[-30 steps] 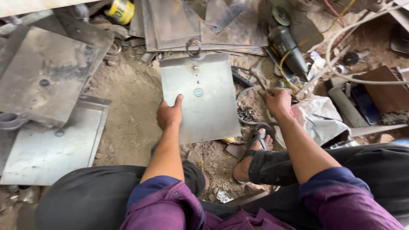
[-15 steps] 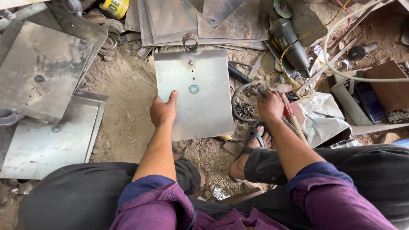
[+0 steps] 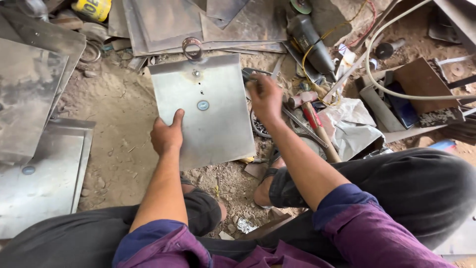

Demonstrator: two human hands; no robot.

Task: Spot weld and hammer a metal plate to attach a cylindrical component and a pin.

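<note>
- Bare dirt floor (image 3: 116, 129), sandy, strewn with pebbles and scrap bits.
- Stacked steel sheets (image 3: 44, 183) lie left of the dirt patch; more overlapping plates (image 3: 198, 22) beyond it.
- Right of it: angle grinder (image 3: 310, 42), white hose (image 3: 396, 94), crumpled cloth (image 3: 354, 124).
- Flat daylight, soft shadows.

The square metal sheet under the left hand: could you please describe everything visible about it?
The metal sheet is a dull grey, roughly square steel-looking plate lying flat on the sandy ground. A metal ring sits at its top edge, with small holes and a round washer-like disc down its midline. The left hand grips its left edge, thumb on top; the right hand hovers at its right edge.
</note>
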